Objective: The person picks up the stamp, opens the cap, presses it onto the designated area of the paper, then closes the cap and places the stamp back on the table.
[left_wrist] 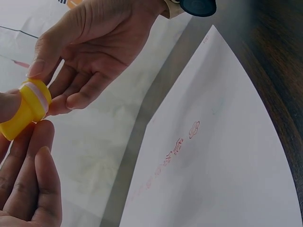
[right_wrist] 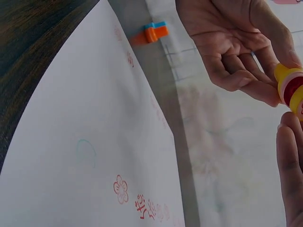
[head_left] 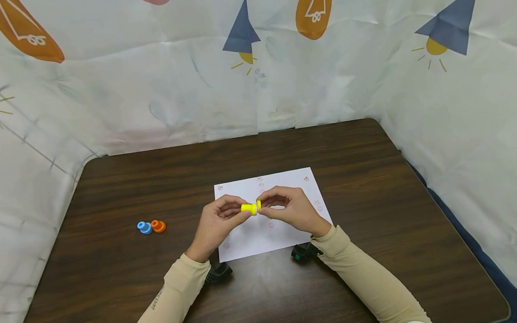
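Note:
Over the paper, my left hand (head_left: 217,224) grips the body of a small yellow toy stamp (head_left: 247,208) between thumb and fingers. My right hand (head_left: 291,209) pinches its yellow cap (head_left: 258,206) at the right end. Body and cap are lined up end to end, with a pale ring between them. A dark red face shows between the two yellow parts in the right wrist view. Below the hands lies a white sheet of paper (head_left: 261,242) bearing red stamped prints, among them a flower print (right_wrist: 121,189).
A blue stamp (head_left: 144,227) and an orange stamp (head_left: 158,226) stand side by side on the dark wooden table (head_left: 117,275), left of the paper. A patterned white cloth (head_left: 162,89) hangs behind the table and along its sides.

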The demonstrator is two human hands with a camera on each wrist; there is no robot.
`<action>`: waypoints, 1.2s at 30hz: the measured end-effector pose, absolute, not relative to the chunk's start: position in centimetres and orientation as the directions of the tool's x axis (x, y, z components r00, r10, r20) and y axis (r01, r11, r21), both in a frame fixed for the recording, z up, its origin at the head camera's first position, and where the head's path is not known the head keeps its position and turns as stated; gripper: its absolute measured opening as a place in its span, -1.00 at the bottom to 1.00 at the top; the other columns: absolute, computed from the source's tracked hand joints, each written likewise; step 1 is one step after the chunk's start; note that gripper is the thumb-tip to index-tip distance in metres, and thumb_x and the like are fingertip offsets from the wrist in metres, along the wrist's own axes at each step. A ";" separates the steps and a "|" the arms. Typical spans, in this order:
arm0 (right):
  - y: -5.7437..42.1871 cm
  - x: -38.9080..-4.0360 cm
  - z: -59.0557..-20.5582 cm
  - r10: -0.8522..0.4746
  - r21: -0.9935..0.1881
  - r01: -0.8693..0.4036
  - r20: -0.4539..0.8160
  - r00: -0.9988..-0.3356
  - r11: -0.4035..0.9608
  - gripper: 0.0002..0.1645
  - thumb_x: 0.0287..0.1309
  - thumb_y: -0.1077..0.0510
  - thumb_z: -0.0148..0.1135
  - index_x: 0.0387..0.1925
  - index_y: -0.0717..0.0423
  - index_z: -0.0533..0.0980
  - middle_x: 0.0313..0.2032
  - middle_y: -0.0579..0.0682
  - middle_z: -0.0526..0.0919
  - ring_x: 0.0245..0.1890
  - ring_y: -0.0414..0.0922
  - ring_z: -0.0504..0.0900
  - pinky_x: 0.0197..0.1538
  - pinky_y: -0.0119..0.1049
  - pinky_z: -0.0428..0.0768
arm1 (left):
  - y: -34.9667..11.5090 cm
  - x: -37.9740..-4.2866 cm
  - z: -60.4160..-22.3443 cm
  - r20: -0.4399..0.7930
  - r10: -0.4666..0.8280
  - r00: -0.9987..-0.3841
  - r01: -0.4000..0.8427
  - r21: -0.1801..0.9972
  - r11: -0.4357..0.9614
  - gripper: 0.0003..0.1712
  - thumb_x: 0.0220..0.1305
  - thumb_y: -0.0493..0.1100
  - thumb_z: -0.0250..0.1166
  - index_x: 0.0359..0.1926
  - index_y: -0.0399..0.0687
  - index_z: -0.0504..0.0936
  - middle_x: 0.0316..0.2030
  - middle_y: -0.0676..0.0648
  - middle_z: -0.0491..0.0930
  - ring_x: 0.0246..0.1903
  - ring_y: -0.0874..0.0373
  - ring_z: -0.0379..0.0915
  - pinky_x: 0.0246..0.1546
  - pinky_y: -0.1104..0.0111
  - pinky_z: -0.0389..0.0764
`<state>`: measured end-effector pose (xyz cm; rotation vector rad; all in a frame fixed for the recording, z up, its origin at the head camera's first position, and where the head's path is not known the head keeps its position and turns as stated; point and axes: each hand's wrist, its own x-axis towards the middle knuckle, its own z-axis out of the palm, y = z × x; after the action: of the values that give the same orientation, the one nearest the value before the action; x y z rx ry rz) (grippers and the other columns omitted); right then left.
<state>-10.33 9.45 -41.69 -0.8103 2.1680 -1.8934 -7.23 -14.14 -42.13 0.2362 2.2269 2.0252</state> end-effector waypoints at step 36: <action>9.4 -10.5 -42.2 -0.501 -0.933 -0.343 0.246 -0.830 0.111 -0.69 0.13 0.24 0.54 -0.06 0.13 0.70 -0.15 0.07 0.80 -0.20 -0.21 0.78 -0.02 -0.28 0.80 | -14.3 -7.4 -42.4 0.014 0.201 -0.980 0.041 0.991 0.128 -0.67 0.20 -0.20 0.54 -0.03 -0.14 0.69 -0.06 -0.25 0.74 -0.14 0.23 0.76 -0.03 0.43 0.77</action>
<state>-10.48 9.40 -42.17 -0.8580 2.2400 -1.8196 -7.35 -14.32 -42.43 0.2438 2.2646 1.9823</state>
